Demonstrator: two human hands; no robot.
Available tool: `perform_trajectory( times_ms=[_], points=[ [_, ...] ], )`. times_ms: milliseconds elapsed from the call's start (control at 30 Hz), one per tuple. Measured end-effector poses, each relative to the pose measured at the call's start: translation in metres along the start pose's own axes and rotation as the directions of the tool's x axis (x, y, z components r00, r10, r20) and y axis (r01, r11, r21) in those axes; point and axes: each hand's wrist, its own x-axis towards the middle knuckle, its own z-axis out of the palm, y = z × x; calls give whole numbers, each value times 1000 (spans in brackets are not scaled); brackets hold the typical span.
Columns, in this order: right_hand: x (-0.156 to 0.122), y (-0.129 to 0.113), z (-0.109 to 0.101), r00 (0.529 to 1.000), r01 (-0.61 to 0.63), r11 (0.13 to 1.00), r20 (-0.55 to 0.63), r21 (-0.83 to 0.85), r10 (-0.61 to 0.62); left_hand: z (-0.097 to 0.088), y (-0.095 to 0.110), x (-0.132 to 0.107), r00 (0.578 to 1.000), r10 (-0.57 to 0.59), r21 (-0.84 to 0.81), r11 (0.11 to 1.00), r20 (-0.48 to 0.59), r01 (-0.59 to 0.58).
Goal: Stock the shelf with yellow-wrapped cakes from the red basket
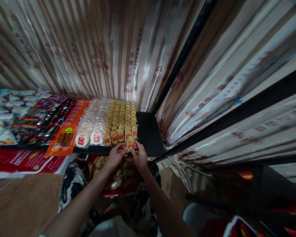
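A small yellow wrapped snack packet [130,141] with an orange-red label is held upright between my two hands at the shelf's front edge. My left hand [117,154] has its fingers closed at the packet's left lower side. My right hand [139,154] pinches it from the right, the thumb across its lower front. Just behind stand rows of like yellow packets [114,136], lined up front to back on the black shelf [149,133]. Beneath my hands, a red container [113,195] on my lap holds many loose gold-wrapped packets [116,183], partly hidden by my forearms.
Left of the yellow rows are white round wrapped snacks [82,139], an orange bag [64,138], dark glossy packs [43,115] and white packs [2,131]. A pale curtain [88,49] hangs behind. A dark post [185,56] rises at the right. Red printed sheeting [27,160] hangs below the shelf.
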Motion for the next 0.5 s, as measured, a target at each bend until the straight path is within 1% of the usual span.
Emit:
perform_trajectory(
  times_ms=[67,133,233,333,433,500],
  points=[
    [8,6,-8,999,-9,1000,-31,2,9,12,-1,4,1000,5,-15,1000,-12,-5],
    [17,11,-16,998,-16,1000,-53,17,17,25,-2,9,999,33,6,999,-13,-33],
    [36,19,-28,995,-18,999,-97,43,22,46,3,26,994,106,73,991,37,-109],
    [66,24,-37,984,-1,1000,-177,31,7,71,15,53,988,152,165,974,23,-154],
    [106,29,-41,973,3,1000,-232,3,-3,95,30,86,982,187,249,952,-10,-179],
    [135,33,-40,969,-4,1000,-247,-17,0,110,38,109,980,197,255,948,7,-192]
  ],
)
